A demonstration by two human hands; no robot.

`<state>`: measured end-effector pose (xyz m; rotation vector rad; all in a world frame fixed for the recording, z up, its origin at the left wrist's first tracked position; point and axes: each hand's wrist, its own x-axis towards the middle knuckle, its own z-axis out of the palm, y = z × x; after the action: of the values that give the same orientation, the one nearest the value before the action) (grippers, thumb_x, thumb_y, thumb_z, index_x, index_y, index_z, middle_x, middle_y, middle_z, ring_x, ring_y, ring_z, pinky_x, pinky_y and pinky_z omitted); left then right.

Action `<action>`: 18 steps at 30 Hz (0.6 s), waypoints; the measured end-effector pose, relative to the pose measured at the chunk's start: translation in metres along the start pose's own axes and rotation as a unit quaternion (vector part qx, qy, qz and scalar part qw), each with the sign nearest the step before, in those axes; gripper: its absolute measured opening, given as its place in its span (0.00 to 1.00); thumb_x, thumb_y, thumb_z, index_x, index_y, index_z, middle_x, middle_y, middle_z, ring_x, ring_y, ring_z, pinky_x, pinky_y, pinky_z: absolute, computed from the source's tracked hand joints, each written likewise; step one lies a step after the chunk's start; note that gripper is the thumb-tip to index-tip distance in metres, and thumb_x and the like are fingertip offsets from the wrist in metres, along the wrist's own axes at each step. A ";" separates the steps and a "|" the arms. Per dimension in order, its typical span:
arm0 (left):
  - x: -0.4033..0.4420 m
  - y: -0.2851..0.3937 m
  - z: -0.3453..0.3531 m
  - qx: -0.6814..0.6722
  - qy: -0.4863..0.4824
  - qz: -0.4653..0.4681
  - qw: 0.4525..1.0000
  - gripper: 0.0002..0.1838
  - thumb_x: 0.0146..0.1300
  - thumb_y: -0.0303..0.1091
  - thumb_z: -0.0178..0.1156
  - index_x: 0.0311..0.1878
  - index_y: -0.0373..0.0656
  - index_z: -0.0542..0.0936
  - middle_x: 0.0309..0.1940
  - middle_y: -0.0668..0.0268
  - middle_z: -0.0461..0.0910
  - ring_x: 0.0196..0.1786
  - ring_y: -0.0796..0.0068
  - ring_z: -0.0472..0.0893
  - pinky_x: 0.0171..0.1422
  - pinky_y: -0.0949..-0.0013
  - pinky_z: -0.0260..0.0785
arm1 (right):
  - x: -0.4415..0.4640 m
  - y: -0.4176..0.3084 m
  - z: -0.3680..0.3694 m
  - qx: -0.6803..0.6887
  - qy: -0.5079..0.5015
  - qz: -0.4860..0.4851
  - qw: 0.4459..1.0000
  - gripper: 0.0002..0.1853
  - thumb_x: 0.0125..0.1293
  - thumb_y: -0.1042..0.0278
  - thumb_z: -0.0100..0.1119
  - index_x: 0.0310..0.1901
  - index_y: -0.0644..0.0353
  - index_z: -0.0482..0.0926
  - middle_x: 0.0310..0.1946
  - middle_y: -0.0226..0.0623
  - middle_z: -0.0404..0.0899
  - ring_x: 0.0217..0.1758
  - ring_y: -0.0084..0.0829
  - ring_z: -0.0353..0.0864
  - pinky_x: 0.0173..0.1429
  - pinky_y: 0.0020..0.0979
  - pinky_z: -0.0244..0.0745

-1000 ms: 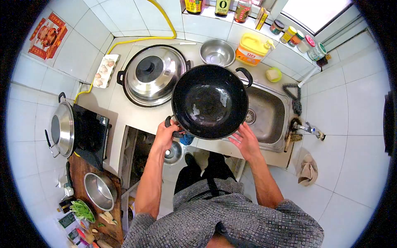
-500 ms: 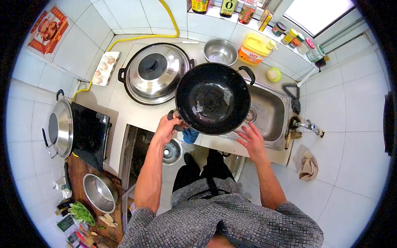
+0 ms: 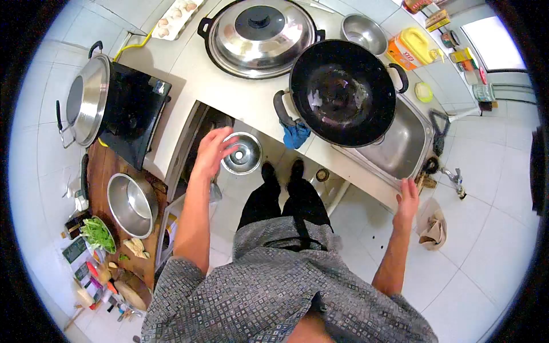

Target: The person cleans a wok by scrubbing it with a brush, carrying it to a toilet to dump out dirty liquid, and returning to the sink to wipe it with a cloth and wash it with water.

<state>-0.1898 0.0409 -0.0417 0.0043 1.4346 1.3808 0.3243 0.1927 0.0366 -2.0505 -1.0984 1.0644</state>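
A black two-handled wok (image 3: pixel 343 94) rests on the counter's right part, overlapping the steel sink (image 3: pixel 394 148). Its inside looks wet and shiny. My left hand (image 3: pixel 214 150) is in the air, fingers apart and holding nothing, above the gap in the counter near a steel bowl (image 3: pixel 242 153) low down. Off to the right, my right hand (image 3: pixel 406 201) hovers by the sink's front edge, fingers stretched and nothing in them. A blue cloth (image 3: pixel 295 135) hangs at the counter edge under the wok's left handle. Left of the wok sits a lidded black pan (image 3: pixel 260 40).
At left, a black cooktop (image 3: pixel 134 114) stands by a lidded steel pan (image 3: pixel 86 100). Below it, a wooden board (image 3: pixel 100 177) bears a steel basin (image 3: pixel 132 204) and greens (image 3: pixel 98 233). An egg tray (image 3: pixel 174 18), a small steel bowl (image 3: pixel 364 34) and a yellow jug (image 3: pixel 413 48) line the back.
My left hand has let go of the wok's handle and moved left. My right hand has drawn away to the right. The view has turned toward the left and down.
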 end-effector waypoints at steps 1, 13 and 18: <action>-0.010 -0.013 -0.022 0.002 0.030 -0.013 0.999 0.19 0.67 0.42 0.65 0.52 0.37 0.76 0.52 0.57 0.78 0.56 0.61 0.80 0.56 0.59 0.79 | -0.003 0.012 0.008 -0.001 -0.002 -0.001 1.000 0.32 0.69 0.53 0.62 0.68 0.61 0.69 0.64 0.44 0.74 0.65 0.37 0.74 0.65 0.36 0.70; -0.092 -0.188 -0.120 0.022 0.226 -0.167 0.959 0.24 0.62 0.40 0.69 0.54 0.37 0.73 0.49 0.58 0.78 0.53 0.57 0.82 0.52 0.55 0.82 | -0.047 0.034 0.145 -0.069 -0.342 -0.116 0.930 0.24 0.66 0.65 0.65 0.61 0.64 0.76 0.55 0.44 0.80 0.56 0.32 0.80 0.57 0.32 0.78; -0.067 -0.223 -0.122 0.102 0.187 -0.210 0.954 0.22 0.62 0.40 0.68 0.54 0.37 0.75 0.52 0.58 0.80 0.51 0.58 0.83 0.49 0.55 0.82 | -0.064 0.002 0.206 -0.201 -0.296 -0.456 0.815 0.31 0.62 0.67 0.65 0.67 0.60 0.70 0.68 0.53 0.67 0.68 0.53 0.69 0.71 0.45 0.64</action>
<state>-0.1025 -0.1595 -0.1874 -0.4265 1.7644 0.9057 0.1281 0.1600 -0.0479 -1.0926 -2.4559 0.9770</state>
